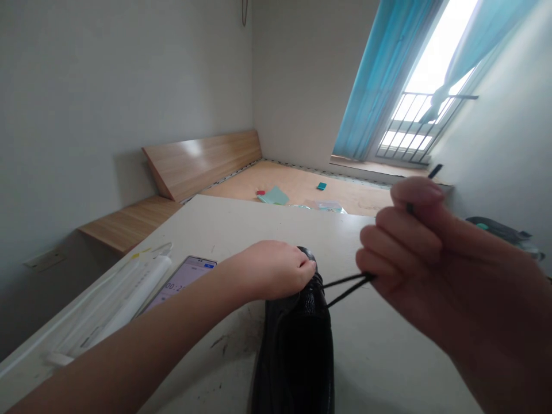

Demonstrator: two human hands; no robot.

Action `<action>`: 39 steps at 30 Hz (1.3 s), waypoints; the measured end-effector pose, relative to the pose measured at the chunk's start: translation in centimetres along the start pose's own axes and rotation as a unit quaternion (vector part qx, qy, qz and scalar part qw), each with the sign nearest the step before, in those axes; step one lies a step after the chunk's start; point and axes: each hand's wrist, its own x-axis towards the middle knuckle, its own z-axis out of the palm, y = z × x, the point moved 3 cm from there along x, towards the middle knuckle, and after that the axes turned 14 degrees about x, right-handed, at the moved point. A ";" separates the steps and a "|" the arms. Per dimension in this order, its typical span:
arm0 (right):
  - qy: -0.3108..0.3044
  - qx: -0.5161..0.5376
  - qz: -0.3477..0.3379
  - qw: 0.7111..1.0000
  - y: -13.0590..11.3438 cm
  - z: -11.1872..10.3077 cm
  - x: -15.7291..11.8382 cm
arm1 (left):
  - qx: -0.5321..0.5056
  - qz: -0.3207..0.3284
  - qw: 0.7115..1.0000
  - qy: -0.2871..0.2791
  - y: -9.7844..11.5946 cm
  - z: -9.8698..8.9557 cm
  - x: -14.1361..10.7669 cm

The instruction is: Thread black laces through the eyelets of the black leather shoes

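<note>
A black leather shoe stands on the white table, its opening facing me and its toe pointing away. My left hand lies against the left side of the shoe's front, near the lacing, with its fingers curled; what they hold, if anything, is hidden. Raised to the right of the shoe, my right hand is closed around black shoelace. Two strands run from the shoe's right side into this hand, and a dark lace tip sticks out above the thumb.
A phone showing a timer lies at the left, beside a white plastic-wrapped object. Past the table's far edge is a wooden bed board with a pale green sheet and small items. A dark object is at the right.
</note>
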 end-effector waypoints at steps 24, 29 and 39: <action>0.074 -0.147 0.115 0.980 2.0 -8.0 4.4 | -0.384 -0.059 0.920 0.052 -0.4 -0.7 0.6; -0.047 -0.353 0.256 0.899 1.9 -6.6 3.1 | -0.418 -0.093 0.899 0.095 -1.5 -0.8 1.2; -0.114 -0.374 0.261 0.882 4.4 -5.2 2.2 | -0.397 0.008 0.917 0.042 -0.7 -1.7 -0.3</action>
